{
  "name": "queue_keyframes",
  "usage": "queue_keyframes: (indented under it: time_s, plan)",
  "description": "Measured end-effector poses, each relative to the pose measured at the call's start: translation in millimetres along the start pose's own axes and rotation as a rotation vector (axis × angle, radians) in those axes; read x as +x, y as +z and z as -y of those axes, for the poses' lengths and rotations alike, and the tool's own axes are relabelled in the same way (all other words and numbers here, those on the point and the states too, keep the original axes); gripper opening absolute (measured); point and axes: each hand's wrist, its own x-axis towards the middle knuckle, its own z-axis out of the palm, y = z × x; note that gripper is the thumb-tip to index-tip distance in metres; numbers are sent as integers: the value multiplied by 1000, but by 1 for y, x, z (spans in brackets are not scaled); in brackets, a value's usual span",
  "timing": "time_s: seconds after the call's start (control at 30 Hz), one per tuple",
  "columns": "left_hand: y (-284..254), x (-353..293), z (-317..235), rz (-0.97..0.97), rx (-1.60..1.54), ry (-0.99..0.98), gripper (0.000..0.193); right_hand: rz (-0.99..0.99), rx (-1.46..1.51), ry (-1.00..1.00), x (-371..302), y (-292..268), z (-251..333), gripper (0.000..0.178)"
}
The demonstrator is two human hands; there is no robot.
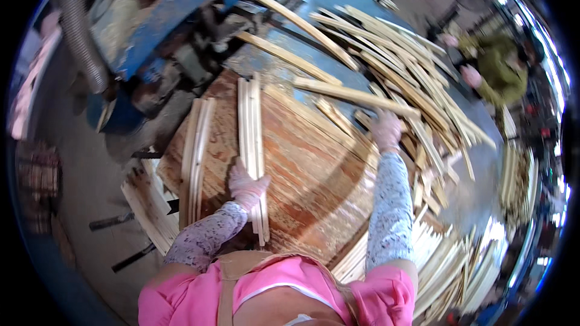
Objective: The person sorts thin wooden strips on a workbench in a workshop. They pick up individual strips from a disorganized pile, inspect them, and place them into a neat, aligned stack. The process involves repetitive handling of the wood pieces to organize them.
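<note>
A row of pale wooden strips lies lengthwise on a worn plywood board. My left hand, in a thin pale glove, straddles the near part of these strips, fingers at one edge and thumb at the other. Farther right, my right hand, gloved too, is closed at the near right end of a single wooden strip that slants across the board's far edge. Its fingertips are partly blurred. Left of my left hand lies another group of strips.
A blue machine with a grey hose stands at the far left. Loose strips are heaped on the blue table. Stacked strips lie at the near right. A person in an olive top works at the far right.
</note>
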Motion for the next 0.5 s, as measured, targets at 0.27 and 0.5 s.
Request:
queue_keyframes:
  time_s: [0.27,0.5]
  plan:
    - [4,5,-5,10,62,-36,129,-132,-254,-155,51,5,16,48]
    - [0,0,8,-24,38,0,127,209,-151,-124,94,-30,125,64]
